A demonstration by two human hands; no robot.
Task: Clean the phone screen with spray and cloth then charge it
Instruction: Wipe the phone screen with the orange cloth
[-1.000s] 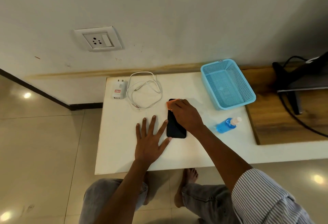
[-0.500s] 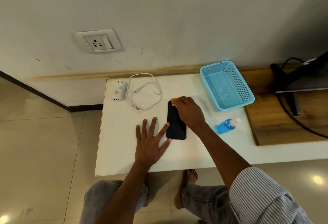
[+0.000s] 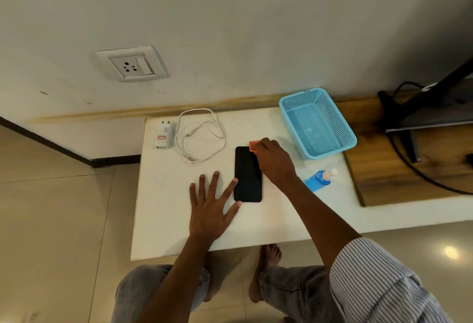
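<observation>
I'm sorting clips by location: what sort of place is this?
Probably a room in a home: a low white table against a plain wall with a power socket, glossy tiled floor, and a screen's stand on wood.

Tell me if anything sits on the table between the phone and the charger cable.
Nothing visible does. The cable lies coiled up and to the left of the phone, with only bare white table between them. The left hand rests nearer the camera.

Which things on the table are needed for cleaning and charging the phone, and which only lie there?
Needed: phone, orange cloth in the right hand, spray bottle, charger, white cable, wall socket; the left hand steadies the phone.

Lying about: blue basket, black stand.
</observation>
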